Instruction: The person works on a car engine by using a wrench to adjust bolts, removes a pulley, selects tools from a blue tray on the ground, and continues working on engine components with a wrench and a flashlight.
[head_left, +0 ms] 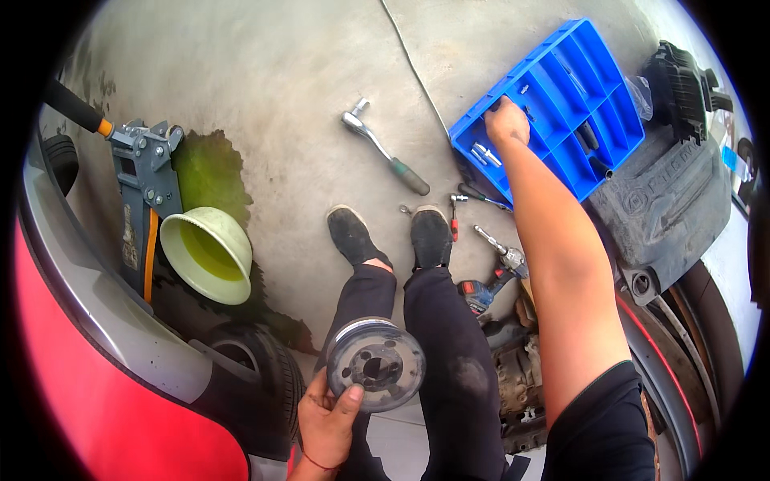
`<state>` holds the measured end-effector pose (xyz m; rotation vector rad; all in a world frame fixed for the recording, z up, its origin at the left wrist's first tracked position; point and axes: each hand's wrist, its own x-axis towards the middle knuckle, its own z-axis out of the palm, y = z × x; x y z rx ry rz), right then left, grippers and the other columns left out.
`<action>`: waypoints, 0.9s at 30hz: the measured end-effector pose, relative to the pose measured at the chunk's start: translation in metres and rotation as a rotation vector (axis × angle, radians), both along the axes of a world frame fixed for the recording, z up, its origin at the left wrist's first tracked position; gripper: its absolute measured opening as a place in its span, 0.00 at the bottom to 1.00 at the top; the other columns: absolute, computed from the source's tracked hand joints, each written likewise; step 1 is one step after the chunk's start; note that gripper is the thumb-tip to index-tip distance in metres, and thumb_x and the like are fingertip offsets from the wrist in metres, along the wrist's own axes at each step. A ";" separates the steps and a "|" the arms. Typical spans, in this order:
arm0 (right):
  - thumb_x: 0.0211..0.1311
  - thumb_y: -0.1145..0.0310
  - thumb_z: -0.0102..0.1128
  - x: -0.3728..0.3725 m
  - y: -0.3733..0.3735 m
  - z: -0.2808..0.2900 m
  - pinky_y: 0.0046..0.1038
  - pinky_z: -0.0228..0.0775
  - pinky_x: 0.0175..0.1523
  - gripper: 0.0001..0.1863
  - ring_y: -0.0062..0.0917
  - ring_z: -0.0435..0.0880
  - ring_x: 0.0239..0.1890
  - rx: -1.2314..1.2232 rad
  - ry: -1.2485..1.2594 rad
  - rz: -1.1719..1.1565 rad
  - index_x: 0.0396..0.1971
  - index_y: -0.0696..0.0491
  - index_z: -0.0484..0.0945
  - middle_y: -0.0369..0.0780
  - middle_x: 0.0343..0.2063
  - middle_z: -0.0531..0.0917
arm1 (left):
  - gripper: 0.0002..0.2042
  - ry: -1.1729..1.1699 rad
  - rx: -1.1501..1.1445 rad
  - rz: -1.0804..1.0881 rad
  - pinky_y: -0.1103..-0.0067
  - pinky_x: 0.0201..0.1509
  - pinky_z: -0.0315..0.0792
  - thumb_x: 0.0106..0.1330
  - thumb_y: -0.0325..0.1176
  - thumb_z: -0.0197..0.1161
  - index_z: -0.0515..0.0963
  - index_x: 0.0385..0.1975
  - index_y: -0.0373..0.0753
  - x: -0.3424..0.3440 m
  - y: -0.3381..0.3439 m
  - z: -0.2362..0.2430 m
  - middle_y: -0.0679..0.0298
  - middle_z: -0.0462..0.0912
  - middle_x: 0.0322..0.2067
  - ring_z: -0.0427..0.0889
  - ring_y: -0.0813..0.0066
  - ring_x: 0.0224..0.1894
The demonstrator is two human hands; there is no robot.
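My left hand [327, 423] grips a round metal pulley [399, 358] by its near rim, thumb on top. The pulley has a dark flat face with a centre hole and smaller holes around it. My right arm stretches out to a blue compartment tray [592, 109]. There my right hand [507, 122] reaches in at the left wall with curled fingers; whatever they hold, if anything, is hidden. Just below that hand, silver sockets [487, 155] lie in the tray. Dark tool pieces [588, 135] rest in its other compartments.
A large ratchet [385, 148], a small red-handled ratchet [455, 218] and a cordless ratchet [489, 280] lie on the floor. At left, a jack [146, 180] stands beside a tilted bowl [207, 255] of yellow-green liquid, with a spill [210, 172] behind. A black engine cover [662, 208] lies right.
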<state>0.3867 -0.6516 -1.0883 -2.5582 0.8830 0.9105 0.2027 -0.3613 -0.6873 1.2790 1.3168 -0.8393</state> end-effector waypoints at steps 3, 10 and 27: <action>0.56 0.61 0.60 0.002 -0.001 -0.004 0.40 0.72 0.57 0.18 0.41 0.80 0.52 0.014 0.002 0.023 0.46 0.49 0.81 0.46 0.48 0.83 | 0.22 -0.006 -0.033 0.047 0.82 0.54 0.69 0.65 0.32 0.66 0.70 0.54 0.27 0.006 -0.002 -0.005 0.62 0.81 0.45 0.77 0.80 0.46; 0.52 0.60 0.64 -0.016 -0.019 0.009 0.37 0.73 0.53 0.18 0.41 0.83 0.45 0.142 -0.150 0.024 0.43 0.51 0.81 0.47 0.40 0.85 | 0.22 -0.001 -0.039 0.049 0.82 0.54 0.69 0.65 0.32 0.66 0.70 0.54 0.26 0.014 -0.004 -0.005 0.61 0.81 0.45 0.77 0.79 0.47; 0.54 0.66 0.59 -0.008 -0.013 0.000 0.33 0.76 0.49 0.14 0.38 0.86 0.43 -0.033 -0.172 -0.220 0.38 0.57 0.85 0.51 0.39 0.86 | 0.24 -0.028 -0.036 0.109 0.80 0.56 0.71 0.65 0.29 0.65 0.67 0.58 0.26 0.025 -0.003 -0.022 0.56 0.79 0.49 0.77 0.75 0.51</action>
